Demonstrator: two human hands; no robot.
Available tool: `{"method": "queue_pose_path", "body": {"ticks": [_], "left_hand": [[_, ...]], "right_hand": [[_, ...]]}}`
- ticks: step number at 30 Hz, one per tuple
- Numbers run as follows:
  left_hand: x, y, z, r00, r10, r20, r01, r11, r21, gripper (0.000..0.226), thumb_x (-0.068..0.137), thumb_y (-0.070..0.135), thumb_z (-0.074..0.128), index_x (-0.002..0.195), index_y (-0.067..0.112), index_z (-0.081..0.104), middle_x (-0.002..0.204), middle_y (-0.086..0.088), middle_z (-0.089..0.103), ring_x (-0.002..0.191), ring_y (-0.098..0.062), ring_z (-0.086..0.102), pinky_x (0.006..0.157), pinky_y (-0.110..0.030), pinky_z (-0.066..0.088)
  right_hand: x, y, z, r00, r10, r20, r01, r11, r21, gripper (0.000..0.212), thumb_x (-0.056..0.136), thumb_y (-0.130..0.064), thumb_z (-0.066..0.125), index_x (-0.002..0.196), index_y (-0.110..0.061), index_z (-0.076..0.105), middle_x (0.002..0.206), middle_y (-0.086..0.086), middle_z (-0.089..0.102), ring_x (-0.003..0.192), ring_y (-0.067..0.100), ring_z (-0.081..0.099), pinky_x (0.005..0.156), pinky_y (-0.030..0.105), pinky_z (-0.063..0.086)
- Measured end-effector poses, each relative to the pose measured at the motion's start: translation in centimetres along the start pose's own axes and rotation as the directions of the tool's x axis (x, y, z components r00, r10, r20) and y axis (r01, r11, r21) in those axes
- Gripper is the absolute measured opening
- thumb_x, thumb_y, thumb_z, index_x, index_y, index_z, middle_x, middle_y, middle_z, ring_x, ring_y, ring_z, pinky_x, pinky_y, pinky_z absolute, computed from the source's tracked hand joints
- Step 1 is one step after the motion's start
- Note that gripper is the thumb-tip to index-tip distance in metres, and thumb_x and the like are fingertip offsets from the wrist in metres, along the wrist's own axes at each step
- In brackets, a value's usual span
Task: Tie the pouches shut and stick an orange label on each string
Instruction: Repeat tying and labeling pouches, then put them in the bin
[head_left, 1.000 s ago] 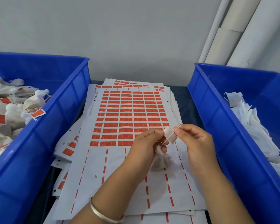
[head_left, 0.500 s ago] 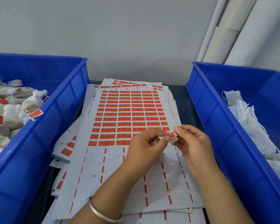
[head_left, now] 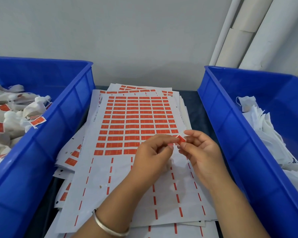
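Two hands meet over the label sheet (head_left: 138, 127) in the head view, the only view there is. The left hand (head_left: 153, 152) and right hand (head_left: 200, 148) both pinch one orange label (head_left: 181, 140) between their fingertips, its long axis running left to right from one grip to the other. The pouch and its string are hidden behind the left hand, so I cannot tell how the string lies. The left bin (head_left: 46, 134) holds tied, labelled pouches (head_left: 15, 115); the right bin (head_left: 234, 121) holds loose white pouches (head_left: 265, 127), likely untied.
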State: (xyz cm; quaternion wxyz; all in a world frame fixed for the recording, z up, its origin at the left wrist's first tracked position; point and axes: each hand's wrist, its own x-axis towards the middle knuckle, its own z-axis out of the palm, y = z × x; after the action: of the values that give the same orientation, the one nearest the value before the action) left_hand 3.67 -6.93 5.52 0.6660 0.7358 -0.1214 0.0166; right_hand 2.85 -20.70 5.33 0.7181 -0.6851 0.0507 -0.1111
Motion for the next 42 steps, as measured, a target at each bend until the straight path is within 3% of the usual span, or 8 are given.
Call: {"method": "queue_pose_path", "body": {"ticks": [5,11,16,25,32,36,39,42], "left_hand": [[0.4,-0.1,0.0,0.997,-0.031,-0.070,0.029,0.999,-0.034,0.016,0.081,0.028,0.068,0.083,0.043,0.063,0.077,0.019,0.067,0.077,-0.002,0.063,0.060,-0.009,0.049],[0.7,0.0,-0.3,0.996,-0.075,-0.040,0.076,0.997,0.008,0.014,0.085,0.024,0.064,0.074,0.033,0.063,0.072,0.017,0.066,0.075,-0.004,0.063,0.064,-0.008,0.047],[0.6,0.8,-0.8,0.996,-0.080,0.035,0.073,0.984,0.163,0.013,0.078,0.034,0.069,0.083,0.039,0.059,0.081,0.021,0.064,0.078,-0.003,0.062,0.072,-0.015,0.051],[-1.1,1.1,-3.2,0.973,-0.116,0.202,0.005,0.877,0.480,0.022,0.084,0.032,0.067,0.106,0.034,0.064,0.077,0.029,0.053,0.074,0.000,0.058,0.056,-0.003,0.042],[-1.6,4.8,-5.7,0.983,-0.102,0.151,0.014,0.868,0.497,0.007,0.088,0.029,0.062,0.092,0.035,0.061,0.078,0.024,0.054,0.075,-0.003,0.057,0.063,-0.008,0.041],[-2.6,5.7,-6.4,0.973,-0.119,0.198,-0.008,0.840,0.542,0.039,0.081,0.035,0.070,0.117,0.036,0.053,0.100,0.021,0.056,0.075,-0.004,0.057,0.060,-0.010,0.042],[-3.2,6.1,-6.9,0.992,-0.062,0.106,-0.006,0.835,0.551,0.009,0.087,0.031,0.064,0.094,0.034,0.058,0.078,0.020,0.055,0.071,-0.005,0.056,0.061,-0.010,0.039],[-3.7,7.4,-8.5,0.999,-0.013,0.033,-0.007,0.840,0.543,0.008,0.088,0.031,0.061,0.086,0.036,0.055,0.072,0.021,0.053,0.069,-0.003,0.056,0.060,-0.009,0.039]], "right_hand": [[-0.3,0.0,0.6,0.999,-0.024,0.032,0.026,0.998,-0.062,0.038,0.063,-0.036,0.073,0.098,-0.027,0.062,0.088,-0.012,0.073,0.085,0.005,0.071,0.063,0.012,0.053],[-0.3,0.4,1.0,0.999,-0.013,0.052,0.014,1.000,-0.019,0.051,0.054,-0.040,0.073,0.102,-0.027,0.060,0.091,-0.008,0.074,0.088,0.010,0.071,0.069,0.018,0.056],[-0.1,0.6,0.7,1.000,0.002,-0.006,-0.001,0.992,0.128,0.038,0.062,-0.026,0.075,0.098,-0.028,0.063,0.093,-0.005,0.074,0.089,0.015,0.072,0.064,0.020,0.056],[-0.3,-0.7,0.8,1.000,-0.015,0.002,0.015,0.993,0.115,0.029,0.080,-0.008,0.069,0.097,-0.030,0.062,0.096,-0.007,0.074,0.089,0.015,0.072,0.068,0.026,0.058],[-2.1,-2.3,3.0,0.996,-0.019,0.085,0.010,0.994,0.110,0.021,0.084,-0.008,0.065,0.088,-0.028,0.067,0.095,-0.006,0.073,0.089,0.015,0.072,0.072,0.030,0.059],[-3.2,-4.1,4.9,0.986,-0.061,0.155,0.041,0.991,0.126,0.026,0.084,-0.008,0.064,0.086,-0.032,0.069,0.097,-0.009,0.073,0.092,0.013,0.071,0.076,0.028,0.058],[-3.8,-5.1,5.8,0.981,-0.090,0.172,0.069,0.990,0.120,0.022,0.081,-0.011,0.067,0.096,-0.026,0.064,0.098,-0.009,0.073,0.094,0.013,0.071,0.073,0.027,0.058],[-4.4,-5.8,6.5,0.979,-0.113,0.172,0.097,0.990,0.100,0.027,0.067,-0.027,0.069,0.094,-0.029,0.065,0.096,-0.010,0.073,0.091,0.011,0.071,0.071,0.024,0.058]]}}
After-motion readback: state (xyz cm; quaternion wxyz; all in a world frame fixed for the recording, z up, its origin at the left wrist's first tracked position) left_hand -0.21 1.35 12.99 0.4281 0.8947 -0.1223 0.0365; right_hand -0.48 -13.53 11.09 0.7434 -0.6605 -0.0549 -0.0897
